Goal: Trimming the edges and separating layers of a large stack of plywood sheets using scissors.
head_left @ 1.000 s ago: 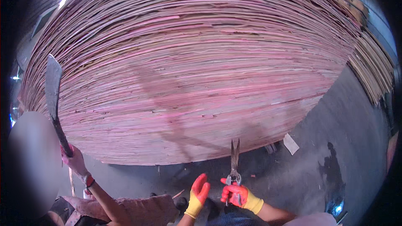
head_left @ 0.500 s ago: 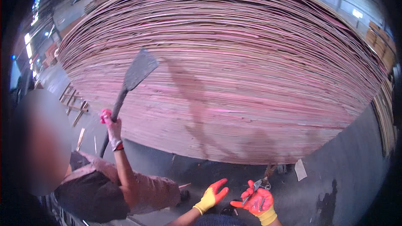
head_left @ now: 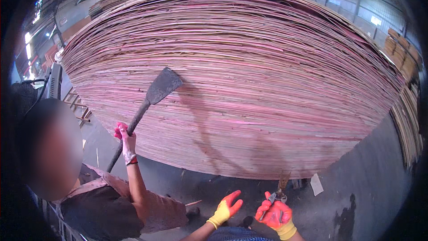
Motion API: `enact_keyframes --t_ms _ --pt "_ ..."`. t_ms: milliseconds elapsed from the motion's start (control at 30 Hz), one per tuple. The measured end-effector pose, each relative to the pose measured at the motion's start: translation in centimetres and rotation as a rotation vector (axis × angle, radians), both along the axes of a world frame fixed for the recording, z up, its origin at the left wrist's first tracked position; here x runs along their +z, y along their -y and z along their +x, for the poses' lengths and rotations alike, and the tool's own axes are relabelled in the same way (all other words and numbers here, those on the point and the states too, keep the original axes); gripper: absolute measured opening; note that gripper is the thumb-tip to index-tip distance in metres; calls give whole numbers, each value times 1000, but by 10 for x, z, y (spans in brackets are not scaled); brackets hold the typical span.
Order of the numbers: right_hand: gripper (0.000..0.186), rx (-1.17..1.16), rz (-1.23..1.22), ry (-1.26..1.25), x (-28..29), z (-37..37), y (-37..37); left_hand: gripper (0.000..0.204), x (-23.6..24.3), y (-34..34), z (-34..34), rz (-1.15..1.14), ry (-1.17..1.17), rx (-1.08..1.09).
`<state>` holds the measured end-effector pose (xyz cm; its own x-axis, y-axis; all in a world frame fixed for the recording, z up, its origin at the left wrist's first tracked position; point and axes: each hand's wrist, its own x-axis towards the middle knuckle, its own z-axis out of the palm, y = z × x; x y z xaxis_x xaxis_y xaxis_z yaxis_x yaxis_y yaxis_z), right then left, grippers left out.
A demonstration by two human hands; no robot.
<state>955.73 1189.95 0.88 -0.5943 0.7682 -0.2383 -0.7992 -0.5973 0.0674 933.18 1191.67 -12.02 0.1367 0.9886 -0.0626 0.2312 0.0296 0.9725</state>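
My left hand [head_left: 225, 209], in a yellow and red glove, is open at the lower middle, its fingers curved with nothing between them. Beside it my right hand [head_left: 275, 218], gloved alike, grips metal shears [head_left: 281, 196] whose blades point away from me toward the foot of a huge stack of pink-streaked wood sheets [head_left: 240, 85], with wavy edges higher up. At the left a co-worker [head_left: 98, 201] in a dark and pink top holds a long-handled flat blade [head_left: 162, 85] in a gloved hand [head_left: 127, 140], raised in front of the stack's face.
More sheet stacks [head_left: 403, 125] and brown bundles [head_left: 399, 51] stand at the right. A dark machine [head_left: 53, 80] and wooden frames [head_left: 76, 109] are at the left. A pale scrap [head_left: 315, 185] and a dark patch [head_left: 345, 218] lie on the floor [head_left: 370, 165].
The view has turned left, showing more of the co-worker. Their raised blade has swung rightward and tilted across the stack. The shears in my right hand have tipped and look foreshortened.
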Motion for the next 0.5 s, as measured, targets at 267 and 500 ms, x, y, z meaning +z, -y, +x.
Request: enact_keyframes --t_ms 267,500 --pt "49 -205 183 276 4 -31 -18 59 69 -7 0 -31 306 -62" --pt "54 -292 222 291 -4 -56 -23 58 67 -21 0 93 329 63"
